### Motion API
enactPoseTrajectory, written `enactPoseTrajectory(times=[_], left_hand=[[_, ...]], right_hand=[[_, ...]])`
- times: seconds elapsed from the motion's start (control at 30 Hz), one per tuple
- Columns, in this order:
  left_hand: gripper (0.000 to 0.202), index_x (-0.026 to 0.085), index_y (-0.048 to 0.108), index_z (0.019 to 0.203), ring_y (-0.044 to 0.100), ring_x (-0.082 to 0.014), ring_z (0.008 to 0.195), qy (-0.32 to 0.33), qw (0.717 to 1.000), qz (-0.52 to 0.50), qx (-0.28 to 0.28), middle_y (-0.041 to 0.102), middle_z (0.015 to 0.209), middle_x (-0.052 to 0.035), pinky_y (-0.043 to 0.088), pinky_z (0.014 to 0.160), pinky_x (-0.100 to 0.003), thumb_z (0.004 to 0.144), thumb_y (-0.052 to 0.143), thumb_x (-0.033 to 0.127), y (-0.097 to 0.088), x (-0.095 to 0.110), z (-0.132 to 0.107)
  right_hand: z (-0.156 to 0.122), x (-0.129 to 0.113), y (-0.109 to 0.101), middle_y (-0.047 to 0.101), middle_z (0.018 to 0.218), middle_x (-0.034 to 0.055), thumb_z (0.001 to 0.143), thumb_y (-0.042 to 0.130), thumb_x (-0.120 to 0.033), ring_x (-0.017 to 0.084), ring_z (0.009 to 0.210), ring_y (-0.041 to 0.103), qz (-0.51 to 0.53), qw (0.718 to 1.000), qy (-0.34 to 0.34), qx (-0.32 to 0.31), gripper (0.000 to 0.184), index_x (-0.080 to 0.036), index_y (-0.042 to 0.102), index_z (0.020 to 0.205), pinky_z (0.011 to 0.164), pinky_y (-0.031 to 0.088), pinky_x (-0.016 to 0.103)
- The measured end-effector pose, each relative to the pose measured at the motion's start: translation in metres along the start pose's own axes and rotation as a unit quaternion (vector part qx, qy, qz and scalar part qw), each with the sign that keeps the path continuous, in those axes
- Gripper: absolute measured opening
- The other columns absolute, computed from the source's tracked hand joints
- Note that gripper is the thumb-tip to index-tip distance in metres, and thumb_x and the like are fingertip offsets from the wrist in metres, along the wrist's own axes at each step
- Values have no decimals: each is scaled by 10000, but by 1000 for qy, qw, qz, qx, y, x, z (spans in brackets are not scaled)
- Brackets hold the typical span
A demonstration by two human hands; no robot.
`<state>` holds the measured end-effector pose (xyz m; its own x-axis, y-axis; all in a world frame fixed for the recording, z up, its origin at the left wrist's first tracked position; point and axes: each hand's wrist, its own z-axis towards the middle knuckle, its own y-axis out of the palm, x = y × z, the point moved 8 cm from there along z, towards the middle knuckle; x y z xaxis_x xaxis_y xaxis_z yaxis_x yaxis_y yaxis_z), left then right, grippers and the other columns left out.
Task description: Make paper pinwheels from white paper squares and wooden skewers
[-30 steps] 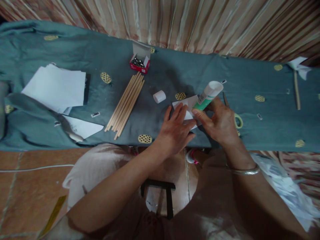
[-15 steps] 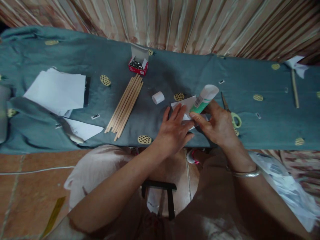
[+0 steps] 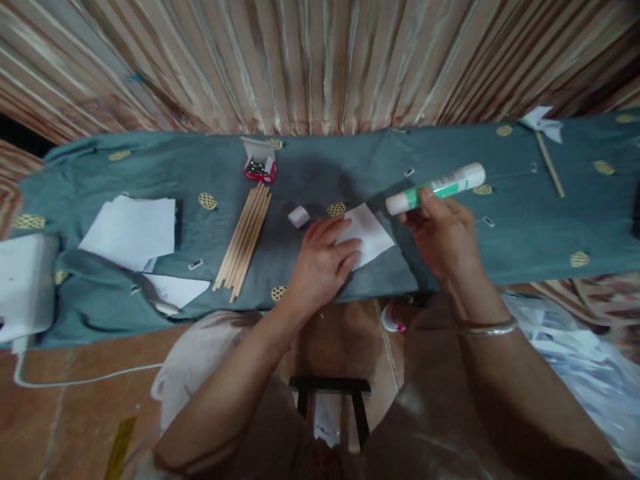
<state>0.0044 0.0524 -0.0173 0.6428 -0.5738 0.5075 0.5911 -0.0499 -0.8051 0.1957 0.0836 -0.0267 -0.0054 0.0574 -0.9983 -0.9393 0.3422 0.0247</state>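
Note:
In the head view, my right hand (image 3: 445,233) grips a white and green glue stick (image 3: 445,189) lifted above the table, its white end pointing left. My left hand (image 3: 327,253) rests with its fingers apart on a small sheet of white paper (image 3: 369,230), pressing it to the cloth. A short white cap (image 3: 299,217) lies just left of the paper. The scissors are out of sight now, perhaps under my right hand.
Thin wooden sticks (image 3: 243,243) lie in a bundle on the left, below an open red box (image 3: 260,170) of small metal pieces. Farther left is a paper stack (image 3: 133,230) and a white device (image 3: 27,283). A paper pinwheel on a stick (image 3: 550,163) lies at far right.
My right hand has raised the glue stick off the paper and tipped it from near upright to almost level. The paper now shows more fully, turned under my left hand. The view has shifted.

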Motion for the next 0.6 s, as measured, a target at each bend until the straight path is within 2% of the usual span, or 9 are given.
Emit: enactPoseTrajectory(times=[0.13,0.23,0.37,0.43,0.5,0.6], left_hand=[[422,207,561,1260,437,-271,1294,-91,989,49,109,529,1367,-105,365,1074,-488,844,589,272,-37,-40,0],[501,169,539,1279,494,-293,1237,-134,983,65,107,562,1312,-128,384,1059,-484,792,632,243,-41,-66,-3],[352,166,641,1138,597,-281,1075,-175,979,51,92,665,1115,-108,453,977,-464,791,623,217,-39,-82,-3],[311,175,670,1092,628,-256,988,-192,977,5,96,687,1043,-93,486,926,-432,789,632,233,-38,-83,-2],[328,182,674,1097,648,-223,924,-209,969,-89,101,697,1031,-81,514,876,-388,776,650,246,-34,-80,-1],[364,178,677,1103,668,-199,912,-226,933,-259,107,705,1071,-67,534,847,-346,744,672,238,-21,-72,0]], right_hand=[[0,6,1,664,780,2,758,681,-500,181,838,669,72,996,58,-19,268,-245,596,754,749,568,341],[-2,6,4,681,809,-3,731,720,-472,179,833,676,109,990,81,-32,257,-243,609,769,754,572,337],[-5,8,6,694,814,0,673,775,-467,185,807,670,129,986,103,-30,281,-242,633,761,762,577,351],[-6,8,8,698,813,-3,663,788,-458,176,786,665,136,983,114,-37,276,-239,651,760,750,579,338],[-9,8,13,699,801,-10,661,798,-439,152,749,659,158,978,129,-46,263,-232,668,756,720,580,298],[-15,8,20,699,770,-21,638,825,-395,114,689,650,203,965,159,-52,251,-214,688,747,653,577,224]])
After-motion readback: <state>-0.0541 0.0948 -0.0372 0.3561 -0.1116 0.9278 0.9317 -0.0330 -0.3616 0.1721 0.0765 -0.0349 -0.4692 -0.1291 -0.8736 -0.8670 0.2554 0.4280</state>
